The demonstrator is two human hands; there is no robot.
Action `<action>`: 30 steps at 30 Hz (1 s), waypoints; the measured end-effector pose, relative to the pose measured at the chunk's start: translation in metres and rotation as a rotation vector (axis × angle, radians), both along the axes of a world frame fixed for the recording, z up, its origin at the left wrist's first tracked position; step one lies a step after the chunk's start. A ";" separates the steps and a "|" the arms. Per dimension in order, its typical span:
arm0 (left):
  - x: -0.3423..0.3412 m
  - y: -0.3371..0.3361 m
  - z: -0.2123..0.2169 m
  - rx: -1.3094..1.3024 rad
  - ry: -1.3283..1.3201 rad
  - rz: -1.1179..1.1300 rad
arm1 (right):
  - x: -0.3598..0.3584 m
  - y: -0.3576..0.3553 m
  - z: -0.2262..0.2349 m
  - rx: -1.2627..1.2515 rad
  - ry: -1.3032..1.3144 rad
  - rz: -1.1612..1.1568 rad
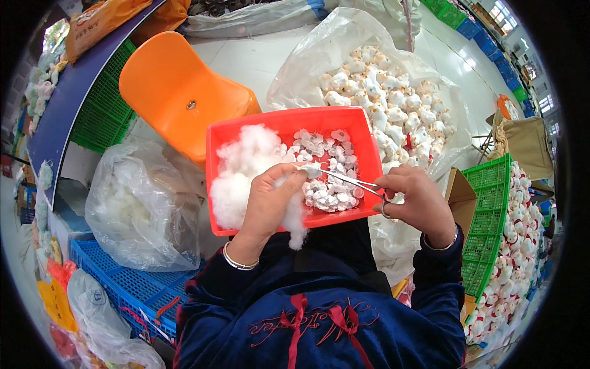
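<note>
My left hand pinches a small white plush piece between thumb and fingertips, over the red tray. A tuft of white stuffing hangs below that palm and past the tray's near rim. Silver ring-handled forceps are in my right hand, fingers at the rings. Their tips reach the plush piece; whether they are inside it I cannot tell. Loose fluffy stuffing fills the tray's left side. On its right lie many small whitish pieces.
Beyond the tray lies a clear plastic bag of white stuffed toys. An orange chair stands at the far left, above a bag of stuffing and a blue crate. At right, a green crate borders a pile of red-and-white toys.
</note>
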State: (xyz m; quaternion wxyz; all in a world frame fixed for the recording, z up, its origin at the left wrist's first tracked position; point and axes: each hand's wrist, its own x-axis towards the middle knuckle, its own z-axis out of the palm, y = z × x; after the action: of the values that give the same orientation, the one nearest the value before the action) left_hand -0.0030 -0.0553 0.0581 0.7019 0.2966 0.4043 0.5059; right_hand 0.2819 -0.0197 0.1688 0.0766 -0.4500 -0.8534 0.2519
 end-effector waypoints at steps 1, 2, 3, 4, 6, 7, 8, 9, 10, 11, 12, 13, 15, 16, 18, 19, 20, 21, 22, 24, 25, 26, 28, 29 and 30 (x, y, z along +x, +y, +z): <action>0.002 -0.001 -0.002 0.006 -0.052 0.031 | 0.001 -0.001 -0.002 -0.023 0.012 0.005; 0.004 -0.001 -0.002 0.012 -0.102 0.060 | 0.001 -0.003 -0.005 -0.046 0.025 0.009; 0.006 -0.001 0.001 0.028 -0.090 0.082 | 0.002 -0.005 -0.007 -0.013 0.018 0.008; 0.008 -0.002 0.004 0.043 -0.077 0.103 | 0.002 -0.008 -0.009 0.020 0.011 0.006; 0.012 -0.003 0.012 0.058 -0.075 0.140 | 0.000 -0.013 -0.010 0.070 0.031 -0.017; 0.015 -0.002 0.017 0.058 -0.085 0.154 | -0.001 -0.015 -0.008 0.089 0.057 -0.041; 0.018 -0.002 0.018 0.055 -0.092 0.165 | -0.003 -0.018 -0.007 0.108 0.082 -0.066; 0.020 -0.002 0.019 0.053 -0.097 0.176 | -0.004 -0.020 -0.009 0.104 0.099 -0.037; 0.021 -0.002 0.018 0.047 -0.098 0.185 | -0.005 -0.023 -0.013 0.100 0.116 -0.009; 0.023 -0.002 0.017 0.035 -0.098 0.194 | -0.007 -0.024 -0.016 0.091 0.132 0.018; 0.024 -0.002 0.016 0.036 -0.113 0.200 | -0.010 -0.024 -0.020 0.112 0.125 0.034; 0.026 -0.002 0.015 0.037 -0.127 0.205 | -0.012 -0.024 -0.024 0.113 0.112 0.018; 0.027 -0.003 0.014 0.048 -0.151 0.214 | -0.014 -0.025 -0.032 0.120 0.088 -0.012; 0.027 -0.003 0.013 0.056 -0.160 0.216 | -0.015 -0.027 -0.033 0.091 0.112 -0.032; 0.027 -0.005 0.015 0.058 -0.148 0.235 | -0.018 -0.031 -0.035 0.027 0.167 -0.071; 0.028 -0.006 0.017 0.055 -0.130 0.253 | -0.020 -0.032 -0.036 -0.004 0.169 -0.077; 0.029 -0.006 0.019 0.052 -0.113 0.270 | -0.022 -0.032 -0.037 -0.034 0.171 -0.082; 0.032 -0.006 0.018 0.048 -0.137 0.292 | -0.023 -0.032 -0.038 -0.064 0.173 -0.088; 0.036 -0.006 0.017 0.043 -0.161 0.315 | -0.023 -0.032 -0.039 -0.076 0.197 -0.082; 0.035 -0.006 0.013 0.046 -0.175 0.309 | -0.025 -0.032 -0.043 -0.101 0.248 -0.072; 0.033 -0.006 0.006 0.053 -0.166 0.282 | -0.027 -0.032 -0.046 -0.129 0.301 -0.086; 0.032 -0.007 0.003 0.061 -0.160 0.257 | -0.028 -0.033 -0.051 -0.155 0.350 -0.098; 0.035 -0.006 0.003 0.105 -0.155 0.294 | -0.030 -0.032 -0.055 -0.217 0.386 -0.104; 0.036 -0.006 0.003 0.127 -0.153 0.311 | -0.030 -0.032 -0.056 -0.252 0.374 -0.101; 0.035 -0.007 0.005 0.128 -0.108 0.297 | -0.030 -0.032 -0.058 -0.287 0.362 -0.097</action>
State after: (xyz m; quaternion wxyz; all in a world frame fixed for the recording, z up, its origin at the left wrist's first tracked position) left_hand 0.0323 -0.0619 0.0628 0.6198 0.2501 0.3725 0.6438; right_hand 0.2519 -0.0513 0.1111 0.1758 -0.4443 -0.7584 0.4433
